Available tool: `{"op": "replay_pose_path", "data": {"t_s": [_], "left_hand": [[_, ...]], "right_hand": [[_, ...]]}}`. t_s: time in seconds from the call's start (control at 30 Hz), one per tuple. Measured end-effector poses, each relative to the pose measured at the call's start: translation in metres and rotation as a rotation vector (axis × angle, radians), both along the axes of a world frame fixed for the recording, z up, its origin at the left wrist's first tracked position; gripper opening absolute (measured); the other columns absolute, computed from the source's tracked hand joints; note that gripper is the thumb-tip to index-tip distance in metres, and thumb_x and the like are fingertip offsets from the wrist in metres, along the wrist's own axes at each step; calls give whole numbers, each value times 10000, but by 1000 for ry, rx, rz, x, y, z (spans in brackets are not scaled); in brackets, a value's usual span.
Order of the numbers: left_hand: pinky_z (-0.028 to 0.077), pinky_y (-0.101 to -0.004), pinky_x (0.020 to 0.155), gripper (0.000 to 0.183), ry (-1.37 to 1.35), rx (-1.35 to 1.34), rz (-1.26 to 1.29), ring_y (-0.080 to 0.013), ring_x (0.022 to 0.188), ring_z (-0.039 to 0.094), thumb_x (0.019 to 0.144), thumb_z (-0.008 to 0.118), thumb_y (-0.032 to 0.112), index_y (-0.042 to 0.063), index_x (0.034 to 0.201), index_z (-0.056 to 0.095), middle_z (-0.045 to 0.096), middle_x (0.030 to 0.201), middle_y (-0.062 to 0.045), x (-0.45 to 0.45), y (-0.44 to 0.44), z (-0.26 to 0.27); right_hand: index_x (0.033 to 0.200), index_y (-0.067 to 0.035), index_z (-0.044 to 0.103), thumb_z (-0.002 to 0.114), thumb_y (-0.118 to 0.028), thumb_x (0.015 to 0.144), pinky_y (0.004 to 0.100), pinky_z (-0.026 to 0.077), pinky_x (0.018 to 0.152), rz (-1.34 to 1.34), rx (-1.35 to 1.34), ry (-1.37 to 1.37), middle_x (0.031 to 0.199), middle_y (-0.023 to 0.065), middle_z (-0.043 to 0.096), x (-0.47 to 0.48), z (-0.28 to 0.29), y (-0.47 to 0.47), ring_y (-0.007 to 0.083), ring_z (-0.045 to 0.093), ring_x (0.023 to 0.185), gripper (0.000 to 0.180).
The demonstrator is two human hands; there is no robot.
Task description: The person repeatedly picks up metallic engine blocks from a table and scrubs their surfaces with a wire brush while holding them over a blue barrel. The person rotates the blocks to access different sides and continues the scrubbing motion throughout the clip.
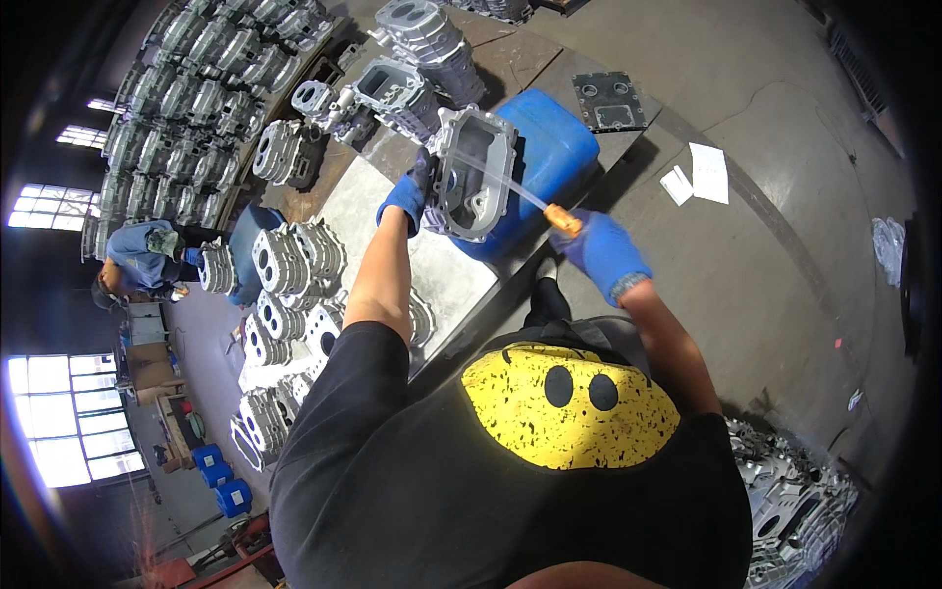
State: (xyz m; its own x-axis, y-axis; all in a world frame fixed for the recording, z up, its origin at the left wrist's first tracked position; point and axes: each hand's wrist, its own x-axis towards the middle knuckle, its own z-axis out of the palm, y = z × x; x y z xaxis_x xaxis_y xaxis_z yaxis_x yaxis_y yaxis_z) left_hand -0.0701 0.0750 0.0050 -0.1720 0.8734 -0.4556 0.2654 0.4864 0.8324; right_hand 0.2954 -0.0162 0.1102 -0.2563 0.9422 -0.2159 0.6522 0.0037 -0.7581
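My left hand, in a blue work glove, grips the near left side of a cast aluminium gearbox housing, which rests tilted against a blue plastic drum with its open cavity facing me. In my gloved right hand is a tool with an orange handle. Its long thin shaft, blurred, reaches across the rim into the cavity; the kind of tip cannot be told. Just beyond the held housing stands another open aluminium housing on the metal table.
Several housings crowd the table on the left, and rows of them fill a rack behind. A person bends over a housing at far left. A flat dark plate lies at the table's corner. Castings are piled lower right; papers lie on the floor.
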Motion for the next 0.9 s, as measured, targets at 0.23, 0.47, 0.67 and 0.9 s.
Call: {"op": "replay_pose_path", "data": {"t_s": [0.23, 0.47, 0.67, 0.9], "left_hand": [[441, -341, 903, 620, -23, -21, 47, -191, 1052, 548, 1014, 348, 552, 74, 1351, 554, 597, 1245, -63, 0, -12, 6], [463, -340, 856, 686, -349, 73, 136, -169, 959, 574, 953, 471, 618, 26, 1277, 596, 653, 1112, -56, 7, -13, -3], [508, -329, 731, 521, 88, 239, -95, -157, 815, 594, 755, 768, 205, 101, 1241, 611, 679, 964, -59, 19, -11, -20], [518, -324, 749, 748, 210, 168, -45, -202, 835, 625, 565, 840, 110, 101, 1267, 584, 691, 957, -85, 15, -14, -38]], "right_hand": [[963, -72, 697, 660, -407, 846, 465, 526, 750, -34, -98, 4, 934, 222, 669, -3, -3, 9, 432, 635, 856, 357], [970, -29, 671, 695, -352, 854, 377, 487, 529, 56, -117, 86, 650, 152, 621, 2, -17, 25, 249, 578, 495, 344], [943, -30, 680, 672, -411, 848, 414, 513, 650, -54, -62, 64, 716, 198, 648, 8, -29, 41, 351, 628, 688, 392], [901, -27, 709, 665, -492, 830, 474, 536, 766, -90, -193, 75, 819, 273, 659, -1, -34, 36, 449, 646, 874, 473]]}}
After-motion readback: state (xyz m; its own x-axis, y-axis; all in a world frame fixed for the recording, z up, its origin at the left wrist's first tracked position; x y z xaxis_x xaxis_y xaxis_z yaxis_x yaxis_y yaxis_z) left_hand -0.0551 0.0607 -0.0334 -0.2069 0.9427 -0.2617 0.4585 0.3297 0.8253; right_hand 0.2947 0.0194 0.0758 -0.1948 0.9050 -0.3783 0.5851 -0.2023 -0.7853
